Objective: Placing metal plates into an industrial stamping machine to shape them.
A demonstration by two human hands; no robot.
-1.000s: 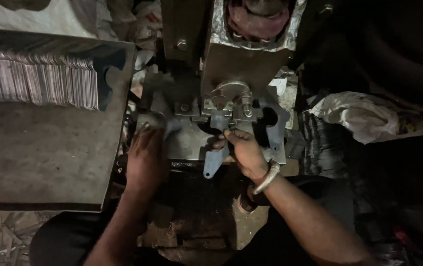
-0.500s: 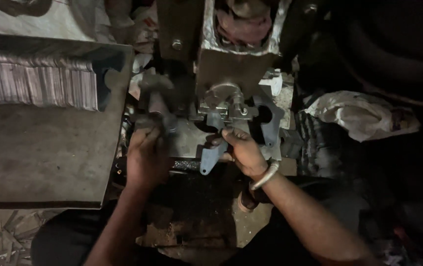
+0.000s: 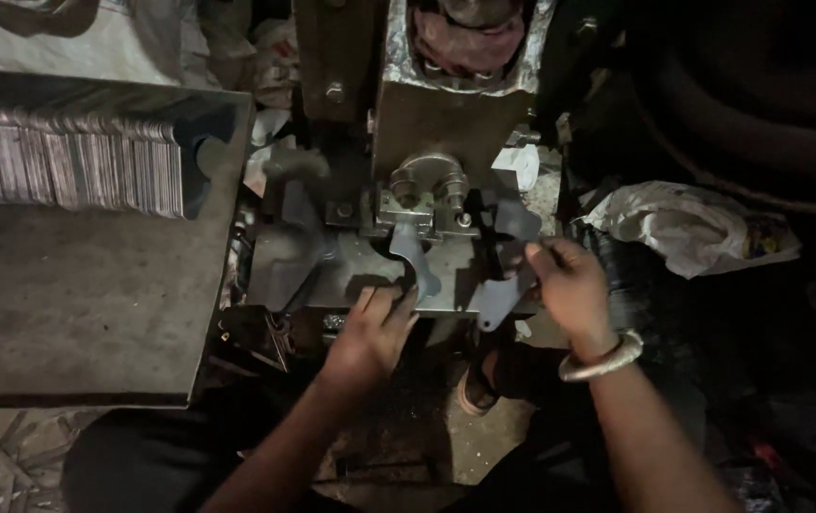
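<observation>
Left hand [image 3: 370,328] is pinching a curved grey sheet-metal blank [image 3: 415,261] under the press die [image 3: 427,204], so it's the loading step. Right hand [image 3: 569,285] is gripping another flat grey blank [image 3: 498,294] just beside it; next up, I'd guess, is seating the piece squarely and getting fingers clear.

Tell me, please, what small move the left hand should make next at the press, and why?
Probably a short push of the curved metal blank further under the die. The left hand touches the blank's lower end on the press bed, while the right hand holds a separate flat piece off to the side.

Press bed [image 3: 351,275] under perhaps two blanks [image 3: 415,261]
</observation>
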